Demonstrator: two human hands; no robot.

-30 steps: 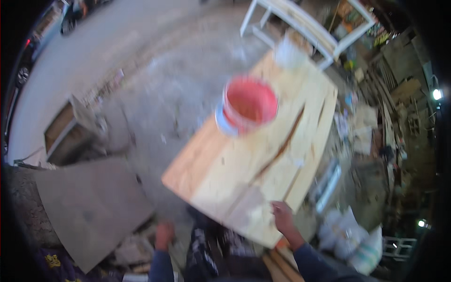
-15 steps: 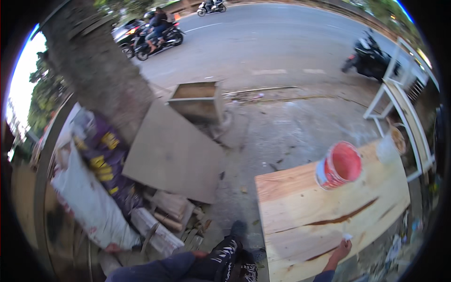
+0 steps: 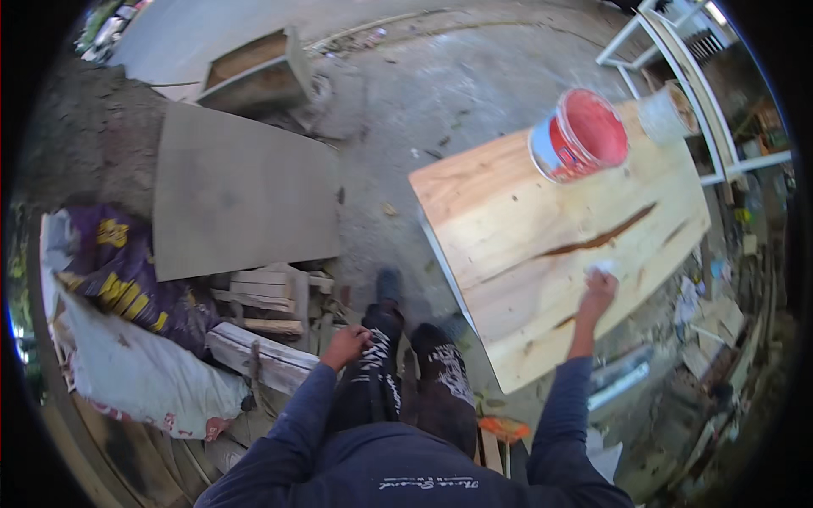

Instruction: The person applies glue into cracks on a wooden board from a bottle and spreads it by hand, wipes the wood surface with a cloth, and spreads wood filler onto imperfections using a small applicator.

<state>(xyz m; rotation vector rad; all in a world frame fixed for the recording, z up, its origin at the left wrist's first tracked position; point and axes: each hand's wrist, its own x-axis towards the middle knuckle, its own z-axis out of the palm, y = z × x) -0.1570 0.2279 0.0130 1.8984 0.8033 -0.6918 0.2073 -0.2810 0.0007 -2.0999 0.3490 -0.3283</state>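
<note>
My right hand (image 3: 600,292) is closed on a small white wad (image 3: 603,266), like a piece of cloth or paper, and holds it at the surface of a pale wooden board (image 3: 525,229). Dark brown streaks and a long brown crack mark the board. On its far half stand a red-and-white paint bucket (image 3: 584,140), smeared pinkish red inside, and a translucent tub (image 3: 665,117). My left hand (image 3: 347,347) rests by my left thigh, its fingers curled in; whether they hold anything is hidden.
A grey panel (image 3: 246,195) leans at the left beside a box planter (image 3: 262,80). Nearer lie a white sack (image 3: 152,364), a purple sack (image 3: 127,262) and wood offcuts (image 3: 262,296). A white metal frame (image 3: 694,93) stands at the right; scraps (image 3: 711,339) litter the ground below it.
My view has tilted down, bringing both forearms and my left hand into sight. My right hand stays on the board with the white wad.
</note>
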